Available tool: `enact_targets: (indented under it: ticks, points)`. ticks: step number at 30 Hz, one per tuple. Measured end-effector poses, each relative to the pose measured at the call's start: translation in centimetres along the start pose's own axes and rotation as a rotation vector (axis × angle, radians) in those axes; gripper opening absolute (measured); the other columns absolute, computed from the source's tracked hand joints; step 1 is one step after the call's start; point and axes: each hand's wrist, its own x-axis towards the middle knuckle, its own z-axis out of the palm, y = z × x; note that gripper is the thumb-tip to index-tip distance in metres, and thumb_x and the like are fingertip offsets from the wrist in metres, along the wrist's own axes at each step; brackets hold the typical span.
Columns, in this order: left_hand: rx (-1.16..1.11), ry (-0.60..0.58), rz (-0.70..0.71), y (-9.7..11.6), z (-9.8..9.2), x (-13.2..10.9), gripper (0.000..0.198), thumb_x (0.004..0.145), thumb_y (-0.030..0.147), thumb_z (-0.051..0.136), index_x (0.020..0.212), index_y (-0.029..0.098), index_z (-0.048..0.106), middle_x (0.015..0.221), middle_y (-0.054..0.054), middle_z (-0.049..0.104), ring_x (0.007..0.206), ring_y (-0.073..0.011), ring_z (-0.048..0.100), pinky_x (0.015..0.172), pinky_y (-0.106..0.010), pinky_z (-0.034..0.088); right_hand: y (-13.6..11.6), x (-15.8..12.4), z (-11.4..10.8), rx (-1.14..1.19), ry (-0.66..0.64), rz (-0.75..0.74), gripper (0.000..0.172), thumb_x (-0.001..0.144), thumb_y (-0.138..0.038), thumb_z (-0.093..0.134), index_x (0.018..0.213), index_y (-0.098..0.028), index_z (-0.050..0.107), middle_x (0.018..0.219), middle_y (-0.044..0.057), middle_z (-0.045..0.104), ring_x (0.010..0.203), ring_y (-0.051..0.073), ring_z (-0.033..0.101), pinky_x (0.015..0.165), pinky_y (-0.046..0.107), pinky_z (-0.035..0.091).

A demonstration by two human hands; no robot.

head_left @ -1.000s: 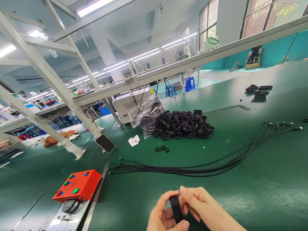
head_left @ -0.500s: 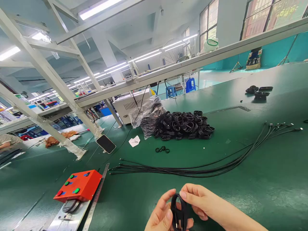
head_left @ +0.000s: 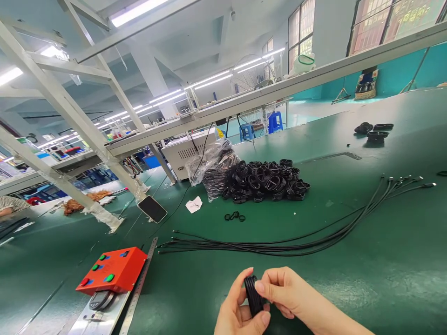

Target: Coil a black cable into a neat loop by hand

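My left hand (head_left: 237,309) and my right hand (head_left: 287,291) meet at the near edge of the green mat, pinching a small coil of black cable (head_left: 253,295) between their fingers. Farther off, beyond my hands, lies a large heap of similar black coils (head_left: 265,181). Several long black cables with metal-tipped ends (head_left: 279,246) stretch across the mat just ahead of my hands. A small black tangle of loops (head_left: 234,216) sits in front of the heap.
Left of my hands are an orange box with coloured buttons (head_left: 111,271), a steel ruler (head_left: 140,288) and a digital gauge (head_left: 100,300). A phone (head_left: 152,209), a clear plastic bag (head_left: 211,170) and a white machine (head_left: 179,156) stand farther back. A co-worker's arm (head_left: 10,207) shows far left.
The black cable has gone from a looser loop with a hanging end to a tighter, compact coil between my fingers. My hands stay in about the same place.
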Motion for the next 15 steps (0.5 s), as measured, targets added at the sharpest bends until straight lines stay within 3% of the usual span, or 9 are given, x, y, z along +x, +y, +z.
enact_targets:
  ticks: [3, 6, 11, 15]
  points:
    - [-0.042, -0.098, -0.029, 0.47, 0.13, 0.0, 0.064, 0.062, 0.034, 0.089, 0.121, 0.027, 0.065, 0.11, -0.009, 0.074, 0.079, -0.0181, 0.074, 0.075, -0.029, 0.057, -0.46, -0.17, 0.21, 0.025, -0.041, -0.02, 0.062, 0.057, -0.071, 0.079, 0.059, -0.02, 0.044, 0.052, -0.008, 0.044, 0.045, 0.006, 0.037, 0.046, 0.023, 0.021]
    - [-0.012, -0.159, -0.055, 0.77, 0.07, 0.11, 0.061, 0.065, 0.034, 0.088, 0.121, 0.026, 0.064, 0.103, -0.009, 0.075, 0.078, -0.0188, 0.074, 0.068, -0.026, 0.056, -0.37, -0.28, 0.53, 0.069, -0.05, -0.055, 0.064, 0.059, -0.077, 0.073, 0.063, -0.021, 0.044, 0.054, -0.007, 0.047, 0.047, 0.008, 0.045, 0.049, 0.023, 0.031]
    - [-0.031, -0.185, -0.039, 0.55, -0.22, 0.46, 0.071, 0.067, 0.033, 0.087, 0.131, 0.036, 0.055, 0.097, -0.006, 0.074, 0.077, -0.0186, 0.074, 0.063, -0.024, 0.054, 0.08, -0.1, 0.31, 0.0, -0.015, -0.098, 0.059, 0.068, -0.073, 0.069, 0.064, -0.021, 0.042, 0.057, -0.007, 0.048, 0.048, 0.011, 0.051, 0.049, 0.025, 0.036]
    - [-0.048, -0.144, -0.006, 0.35, -0.03, 0.53, 0.065, 0.063, 0.03, 0.09, 0.122, 0.031, 0.063, 0.112, -0.009, 0.072, 0.073, -0.0151, 0.073, 0.071, -0.028, 0.057, -0.26, -0.14, 0.01, -0.106, -0.007, -0.09, 0.052, 0.07, -0.066, 0.073, 0.065, -0.019, 0.05, 0.06, -0.006, 0.051, 0.053, 0.011, 0.051, 0.053, 0.025, 0.039]
